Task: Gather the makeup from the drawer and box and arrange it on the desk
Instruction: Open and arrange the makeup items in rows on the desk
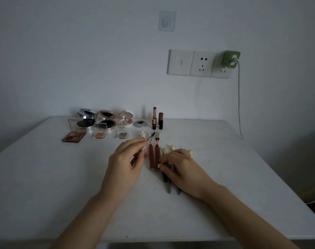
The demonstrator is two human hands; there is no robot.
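Observation:
My left hand (125, 159) pinches a thin brow pencil (149, 139) whose spoolie brush tip points up and away. My right hand (181, 168) rests on a bundle of makeup brushes and pencils (168, 184) lying on the white desk (63, 186), its fingers curled on them. Two reddish lip gloss tubes (154, 155) lie side by side between my hands. Open compacts (106, 119), an eyeshadow palette (74, 136), two small pans (99, 135) and upright lipsticks (154, 117) line the back of the desk.
A round cable grommet (140, 124) sits in the desk near the wall. Wall sockets (200, 63) hold a green charger (231, 59) whose cable hangs down the wall on the right. The desk's front edge runs just below my forearms.

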